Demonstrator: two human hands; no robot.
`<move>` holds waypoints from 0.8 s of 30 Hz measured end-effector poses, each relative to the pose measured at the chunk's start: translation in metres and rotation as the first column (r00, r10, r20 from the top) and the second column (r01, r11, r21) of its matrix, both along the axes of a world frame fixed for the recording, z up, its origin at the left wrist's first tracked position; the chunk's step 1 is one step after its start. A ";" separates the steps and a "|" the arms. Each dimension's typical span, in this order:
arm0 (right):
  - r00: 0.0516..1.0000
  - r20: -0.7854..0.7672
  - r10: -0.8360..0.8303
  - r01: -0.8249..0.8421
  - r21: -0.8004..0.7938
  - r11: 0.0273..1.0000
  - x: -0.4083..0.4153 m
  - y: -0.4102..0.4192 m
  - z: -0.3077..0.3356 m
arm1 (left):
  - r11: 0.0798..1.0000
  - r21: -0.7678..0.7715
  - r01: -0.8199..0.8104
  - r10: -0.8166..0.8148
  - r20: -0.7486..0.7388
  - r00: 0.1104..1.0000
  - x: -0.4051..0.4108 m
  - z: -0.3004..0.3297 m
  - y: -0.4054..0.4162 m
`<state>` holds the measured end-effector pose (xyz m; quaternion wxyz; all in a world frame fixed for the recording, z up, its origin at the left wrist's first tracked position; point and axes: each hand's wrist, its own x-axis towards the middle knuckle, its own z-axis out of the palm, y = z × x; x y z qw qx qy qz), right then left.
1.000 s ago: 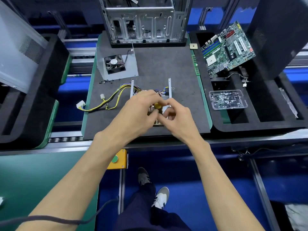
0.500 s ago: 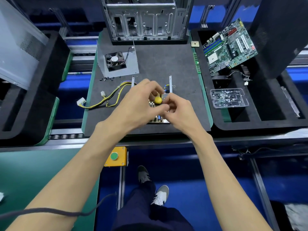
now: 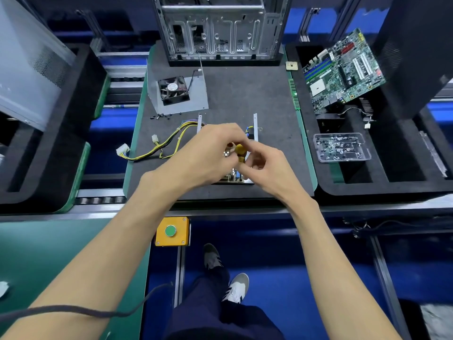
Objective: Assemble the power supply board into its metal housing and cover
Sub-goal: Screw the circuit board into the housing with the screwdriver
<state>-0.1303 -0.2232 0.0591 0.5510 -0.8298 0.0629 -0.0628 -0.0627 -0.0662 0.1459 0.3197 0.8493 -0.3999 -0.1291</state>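
Two hands: left hand (image 3: pixel 208 153) and right hand (image 3: pixel 264 165) both pinch the yellow screwdriver (image 3: pixel 240 150).
Board (image 3: pixel 232 176): breakable; hold edges.
Housing (image 3: pixel 255 126): stiff metal, sharp rims.
Cover (image 3: pixel 193 104): light, at 11 o'clock.

Evenly and brightly lit from overhead, with only soft, short shadows under the hands (image 3: pixel 235 155) on the dark table (image 3: pixel 245 94). Cool, bluish cast throughout. Mild glare on the pale panel (image 3: pixel 27 69) at the upper left and on the bare metal chassis (image 3: pixel 215 28) at the top. Strong wide-angle bending toward the edges, straight rails bowed, forearms stretched large. Centre fairly sharp; fingertips slightly smeared, perhaps by motion. Small yellow item (image 3: pixel 240 149) between the fingers too soft to identify. Corners darker, less detailed.
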 end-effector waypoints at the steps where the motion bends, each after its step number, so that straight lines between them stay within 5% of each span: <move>1: 1.000 -0.001 0.004 -0.004 -0.010 1.000 0.000 0.000 0.000 | 1.000 -0.001 0.007 -0.007 -0.004 1.000 -0.001 0.000 0.000; 6: 1.000 -0.015 -0.024 0.024 0.014 1.000 0.002 -0.001 -0.003 | 0.989 -0.029 -0.142 0.143 0.025 0.989 -0.002 -0.005 -0.001; 12: 1.000 0.017 0.024 -0.023 -0.063 0.998 -0.001 0.002 -0.001 | 0.999 0.010 0.036 -0.036 -0.010 0.999 -0.003 0.001 0.003; 19: 1.000 0.018 0.022 -0.018 -0.173 0.985 0.004 0.005 0.002 | 0.973 -0.026 -0.228 0.229 0.055 0.972 -0.007 -0.012 0.001; 24: 0.998 0.042 0.040 -0.034 -0.139 0.990 0.001 0.005 0.009 | 1.000 0.028 0.005 -0.005 0.025 1.000 -0.007 -0.004 0.005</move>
